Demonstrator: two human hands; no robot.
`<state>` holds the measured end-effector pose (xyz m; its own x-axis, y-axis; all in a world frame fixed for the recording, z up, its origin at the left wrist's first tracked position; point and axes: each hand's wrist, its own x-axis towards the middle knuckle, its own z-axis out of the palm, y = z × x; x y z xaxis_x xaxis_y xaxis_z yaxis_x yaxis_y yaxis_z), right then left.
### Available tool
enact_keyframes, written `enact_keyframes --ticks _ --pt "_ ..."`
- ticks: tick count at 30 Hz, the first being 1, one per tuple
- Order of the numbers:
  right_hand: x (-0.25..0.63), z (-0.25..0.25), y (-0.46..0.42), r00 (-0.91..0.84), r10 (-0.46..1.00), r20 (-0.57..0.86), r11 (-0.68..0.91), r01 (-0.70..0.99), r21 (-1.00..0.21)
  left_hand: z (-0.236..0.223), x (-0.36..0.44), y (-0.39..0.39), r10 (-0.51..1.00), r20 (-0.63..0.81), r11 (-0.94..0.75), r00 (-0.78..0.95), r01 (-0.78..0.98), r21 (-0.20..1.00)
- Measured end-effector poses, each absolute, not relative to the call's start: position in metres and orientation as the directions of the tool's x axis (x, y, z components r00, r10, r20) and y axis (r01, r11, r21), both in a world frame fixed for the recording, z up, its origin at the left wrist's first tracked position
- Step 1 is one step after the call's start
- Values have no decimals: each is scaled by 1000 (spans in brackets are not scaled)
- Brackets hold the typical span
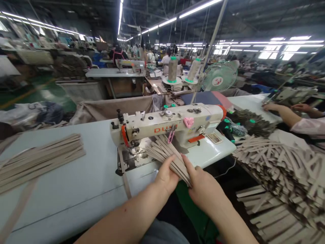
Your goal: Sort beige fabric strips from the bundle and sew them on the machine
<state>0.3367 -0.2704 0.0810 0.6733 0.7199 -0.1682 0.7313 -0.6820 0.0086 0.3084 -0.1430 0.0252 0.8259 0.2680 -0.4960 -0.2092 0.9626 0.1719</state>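
Note:
A bundle of beige fabric strips lies across the front of the sewing machine bed, its near end gripped between both hands. My left hand is closed round the bundle's left side, thumb on top. On the right side, my right hand is closed on the same bundle near its lower end. Behind the strips stands a white sewing machine with orange trim and a pink clip. One loose strip hangs from under the needle area toward the table's front edge.
Flat beige strips are stacked on the pale table at left. Heaps of cut strips fill the right side. Thread cones and a green fan stand behind the machine. A co-worker's arm reaches in at right.

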Motion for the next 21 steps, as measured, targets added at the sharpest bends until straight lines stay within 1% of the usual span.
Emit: enact_keyframes --ticks 3,5,8,10,12,14,15,17,19,21 --pt "349 77 -241 692 699 -181 -709 703 -51 24 321 -122 419 -492 908 764 -371 196" --pt "361 73 -223 694 689 -206 -723 678 -135 21 330 -107 492 -466 869 735 -448 210" --pt "384 67 -198 687 692 -221 -719 631 -291 17 351 -85 558 -417 828 717 -511 230" --pt "399 62 -185 698 685 -209 -714 585 -385 17 368 -71 622 -362 783 695 -553 285" --pt "411 55 -174 736 657 -165 -716 539 -444 17 386 -60 665 -293 742 686 -567 356" --pt "417 45 -167 784 608 -122 -737 501 -453 16 402 -54 714 -214 678 667 -583 447" --pt "419 39 -164 803 586 -110 -751 488 -445 15 407 -52 747 -168 624 644 -589 513" --pt "418 30 -162 824 557 -101 -774 471 -423 9 411 -51 785 -103 537 611 -588 606" --pt "416 23 -163 832 550 -71 -776 478 -411 1 407 -51 795 -77 499 601 -578 646" --pt "414 21 -169 831 556 3 -762 511 -398 -7 399 -50 818 -24 399 575 -535 745"
